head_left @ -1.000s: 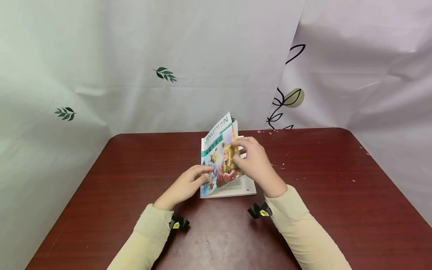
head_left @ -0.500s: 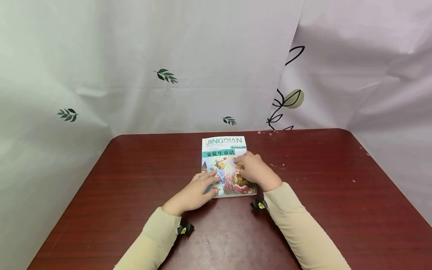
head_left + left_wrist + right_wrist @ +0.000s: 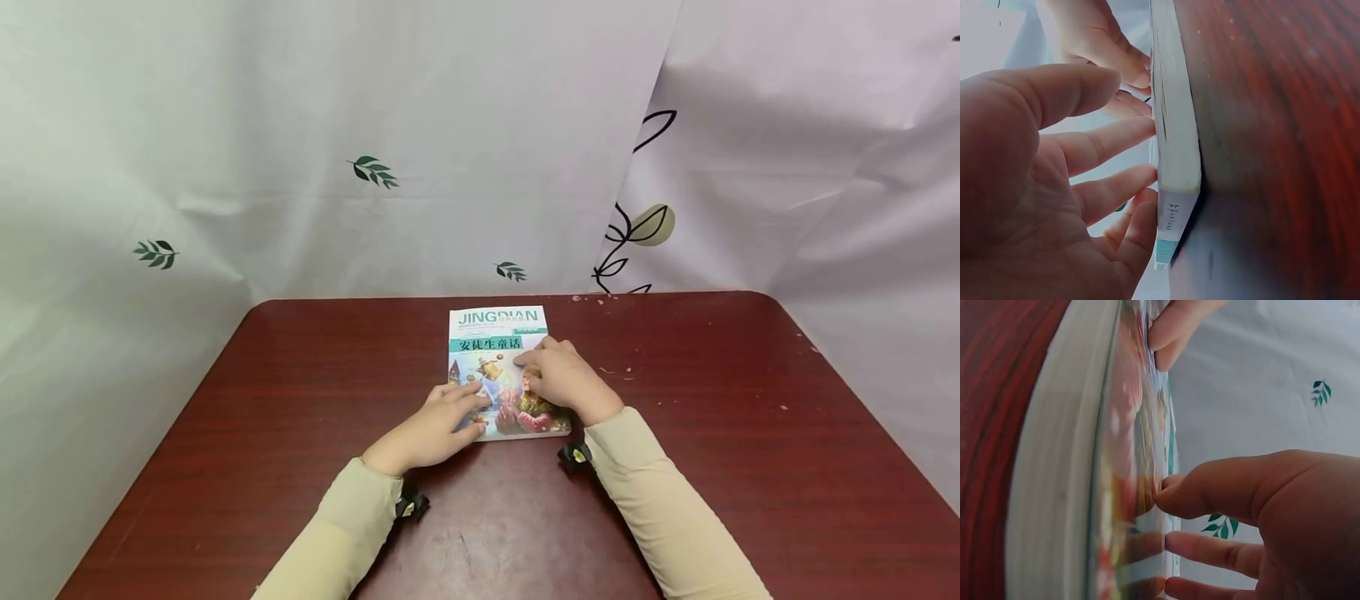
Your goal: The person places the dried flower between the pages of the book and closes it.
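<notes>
A closed paperback book lies flat on the table, its illustrated front cover facing up. On the cover's lower left rests my left hand, fingers spread and loosely bent. My right hand touches the cover's right side with thumb and fingertips. In the left wrist view, the fingertips meet the cover above the book's page edge, and the spine corner shows at the bottom. The right wrist view shows the thick page block, with thumb and fingertips pressing on the glossy cover. Neither hand grips the book.
The dark red wooden table extends around the book. Behind it hangs a pale curtain with printed leaves. Small pale flecks mark the table at the right. Black straps with a yellow mark sit at both wrists.
A second ago the front cover was lifted, with a page visible beneath. It came down flat, and both hands settled on it. Over the last half second they have barely moved.
</notes>
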